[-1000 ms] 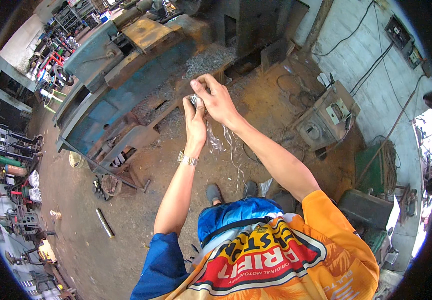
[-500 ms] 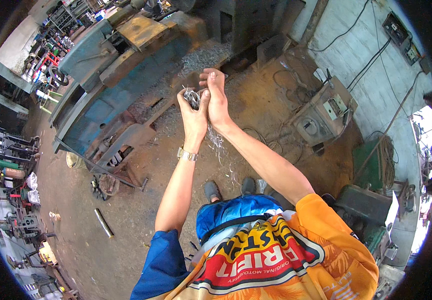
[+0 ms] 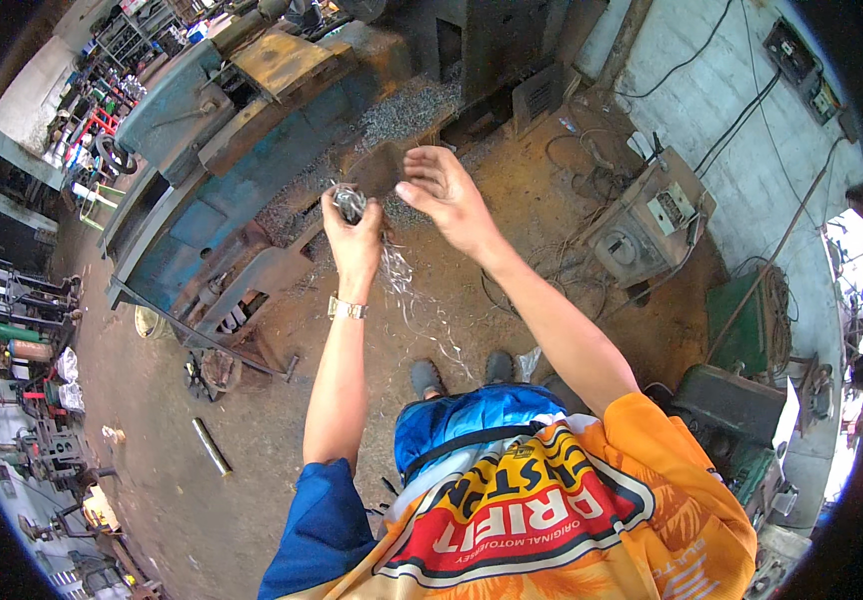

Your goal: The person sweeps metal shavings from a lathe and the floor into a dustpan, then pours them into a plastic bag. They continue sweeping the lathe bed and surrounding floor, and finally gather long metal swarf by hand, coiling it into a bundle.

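Note:
My left hand (image 3: 355, 240), with a metal watch on its wrist, is closed round a bunch of shiny silvery strands (image 3: 349, 205) that look like metal shavings. Loose curly strands (image 3: 400, 275) trail from it down toward the floor. To its right, my right hand (image 3: 449, 195) is held apart with the fingers spread and slightly curled, holding nothing. Beyond both hands, a heap of grey metal chips (image 3: 407, 112) lies by the base of a large blue-grey machine (image 3: 177, 240).
A machine cabinet with a dial (image 3: 642, 225) and cables stands at the right by the wall. A metal rod (image 3: 213, 446) lies on the floor (image 3: 282, 500) at the left. A green box (image 3: 737, 320) sits by the right wall. My feet (image 3: 427, 378) are below my hands.
My hands have come apart. The left has moved left and slightly down with the silvery strands, while the right has moved right and opened off them.

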